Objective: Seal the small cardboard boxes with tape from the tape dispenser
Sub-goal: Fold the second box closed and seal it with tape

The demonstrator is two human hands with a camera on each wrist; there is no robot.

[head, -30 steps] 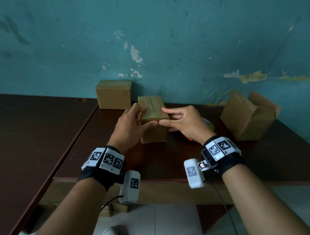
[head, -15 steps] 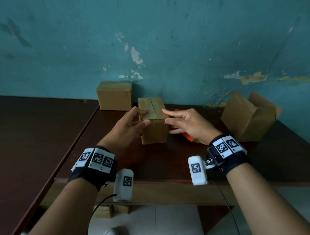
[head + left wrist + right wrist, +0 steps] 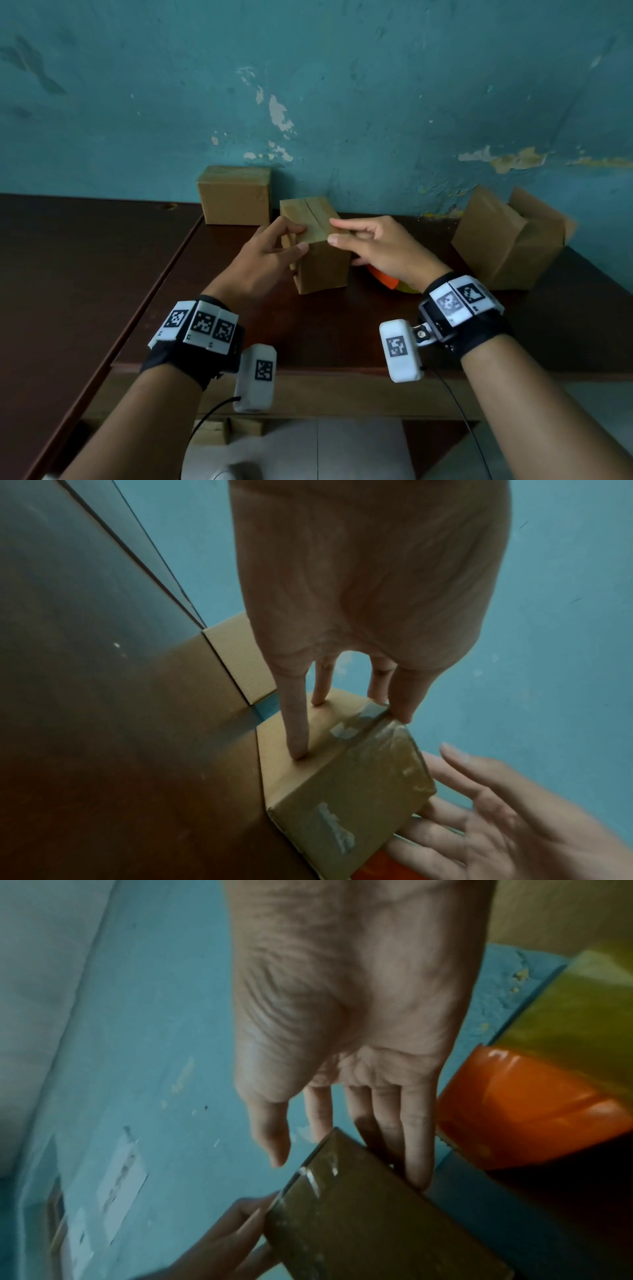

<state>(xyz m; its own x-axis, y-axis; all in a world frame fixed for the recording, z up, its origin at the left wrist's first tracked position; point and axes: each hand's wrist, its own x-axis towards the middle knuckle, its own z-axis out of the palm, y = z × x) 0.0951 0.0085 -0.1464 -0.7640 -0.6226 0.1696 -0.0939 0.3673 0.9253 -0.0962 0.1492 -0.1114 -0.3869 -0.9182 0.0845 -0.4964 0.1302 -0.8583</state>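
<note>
My left hand (image 3: 263, 260) clasps the small cardboard box (image 3: 320, 262) by its side, thumb on top; my right hand (image 3: 380, 250) lies straight-fingered against the opposite side. The box stands between them: light, stiff, best held by its walls. Brown, centre seam closed, old tape scraps. The tape dispenser (image 3: 385, 279) lies beneath my right wrist.

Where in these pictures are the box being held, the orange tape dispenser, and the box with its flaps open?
held box (image 3: 322, 267), head view, on its front face.
orange tape dispenser (image 3: 520, 1110), right wrist view, on its orange body.
open-flapped box (image 3: 493, 246), head view, on its near side wall.
</note>
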